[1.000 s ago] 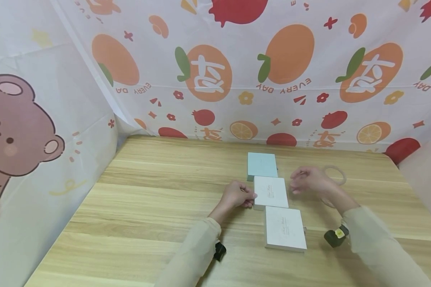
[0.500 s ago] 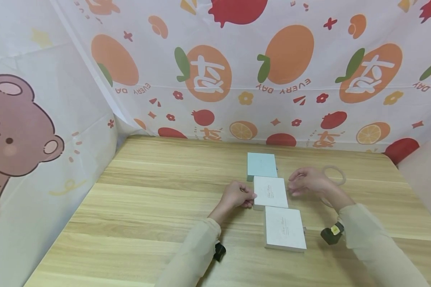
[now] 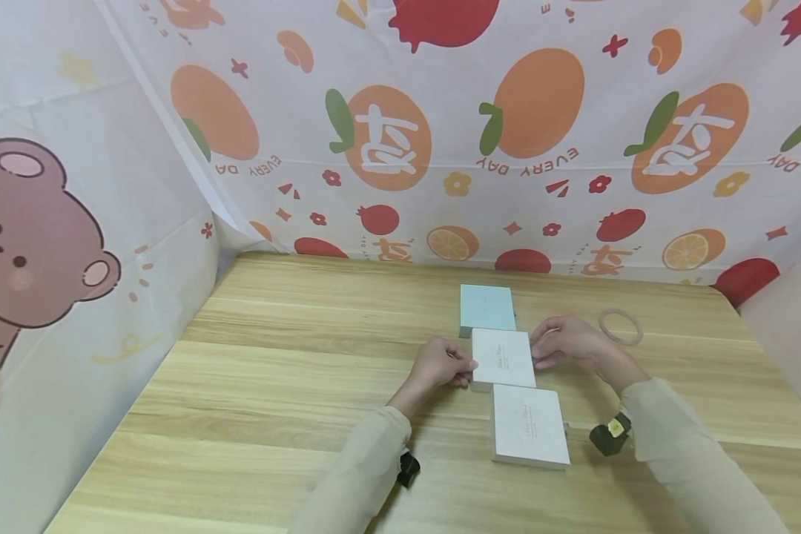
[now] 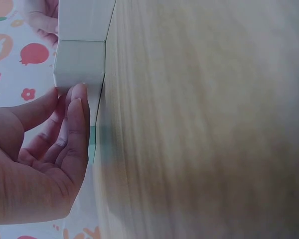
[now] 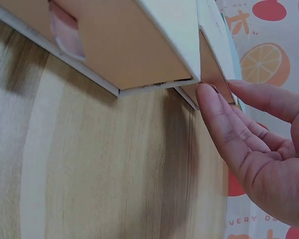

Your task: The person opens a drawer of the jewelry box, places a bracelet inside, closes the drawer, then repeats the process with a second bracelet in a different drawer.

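Three flat boxes stand in a staggered line on the wooden table: a pale blue box farthest, a white middle box with faint lettering, and a similar white box nearest. My left hand holds the left end of the middle box, thumb at its upper edge, fingers curled against its side. My right hand is at the opposite end, its thumb and index fingertip at the box's open side, beside a thin brownish edge. I cannot tell whether they pinch it. The near box has a pinkish ribbon tab on that side.
A translucent ring lies on the table beyond my right hand. A fruit-printed cloth hangs behind the table's far edge, and a bear-printed cloth covers the left side. Dark wrist-worn devices sit at both cuffs.
My right hand has moved left, from beside the middle box to its right side, and the ring now shows fully. The left hand and the boxes have stayed put.
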The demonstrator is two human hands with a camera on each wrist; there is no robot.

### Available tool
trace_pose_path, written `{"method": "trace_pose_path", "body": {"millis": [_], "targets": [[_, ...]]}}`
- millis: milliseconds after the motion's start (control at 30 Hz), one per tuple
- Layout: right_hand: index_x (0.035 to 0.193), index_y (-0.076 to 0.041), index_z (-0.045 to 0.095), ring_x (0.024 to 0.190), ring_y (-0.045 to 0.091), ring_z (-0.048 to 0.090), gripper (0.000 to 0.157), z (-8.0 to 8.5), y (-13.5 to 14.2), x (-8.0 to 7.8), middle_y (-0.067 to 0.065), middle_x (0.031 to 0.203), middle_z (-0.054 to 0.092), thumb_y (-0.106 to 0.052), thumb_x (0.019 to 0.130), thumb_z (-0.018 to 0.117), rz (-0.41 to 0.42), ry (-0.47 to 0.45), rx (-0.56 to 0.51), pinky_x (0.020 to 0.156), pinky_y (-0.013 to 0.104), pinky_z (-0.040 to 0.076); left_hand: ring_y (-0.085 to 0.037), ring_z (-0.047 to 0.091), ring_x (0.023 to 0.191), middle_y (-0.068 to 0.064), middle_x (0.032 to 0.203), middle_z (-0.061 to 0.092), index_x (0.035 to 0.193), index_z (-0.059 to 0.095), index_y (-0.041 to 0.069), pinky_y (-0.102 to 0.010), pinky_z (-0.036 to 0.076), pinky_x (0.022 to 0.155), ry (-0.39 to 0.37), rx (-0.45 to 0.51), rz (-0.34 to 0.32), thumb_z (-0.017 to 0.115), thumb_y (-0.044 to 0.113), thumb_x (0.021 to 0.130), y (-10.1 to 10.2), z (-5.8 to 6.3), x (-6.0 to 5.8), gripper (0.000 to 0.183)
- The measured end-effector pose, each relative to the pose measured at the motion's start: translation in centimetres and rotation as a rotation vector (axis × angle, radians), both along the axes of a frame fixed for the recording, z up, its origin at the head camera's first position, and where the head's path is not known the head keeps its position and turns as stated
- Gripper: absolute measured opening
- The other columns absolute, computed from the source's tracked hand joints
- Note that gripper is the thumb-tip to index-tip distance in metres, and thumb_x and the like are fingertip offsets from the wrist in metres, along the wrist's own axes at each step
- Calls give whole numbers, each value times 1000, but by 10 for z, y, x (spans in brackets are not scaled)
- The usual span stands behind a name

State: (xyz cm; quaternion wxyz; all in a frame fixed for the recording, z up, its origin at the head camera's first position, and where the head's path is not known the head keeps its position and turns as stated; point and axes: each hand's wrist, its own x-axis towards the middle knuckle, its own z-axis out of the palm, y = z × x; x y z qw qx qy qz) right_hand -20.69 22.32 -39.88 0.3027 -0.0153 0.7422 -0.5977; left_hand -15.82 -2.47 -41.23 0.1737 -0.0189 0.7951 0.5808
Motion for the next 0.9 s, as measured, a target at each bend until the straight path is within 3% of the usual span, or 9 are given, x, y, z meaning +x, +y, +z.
{"method": "trace_pose_path", "body": {"millis": [500, 900], "targets": [[100, 20, 45, 72, 22, 64, 24, -4, -1, 2, 13, 76, 64, 16, 80, 56, 17, -1, -46, 73, 39, 54, -16, 61, 52, -13, 63, 64, 76, 65, -6, -26, 54, 53, 5, 6, -10, 68, 2, 81, 0, -2, -1, 10], [100, 20, 46, 71, 22, 64, 25, -6, -2, 3, 12, 76, 63, 16, 78, 57, -11, 30, 1, 72, 37, 55, -16, 62, 51, -14, 63, 65, 78, 65, -7, -27, 55, 53, 12, -2, -9, 69, 1, 78, -1, -1, -1, 9]]}}
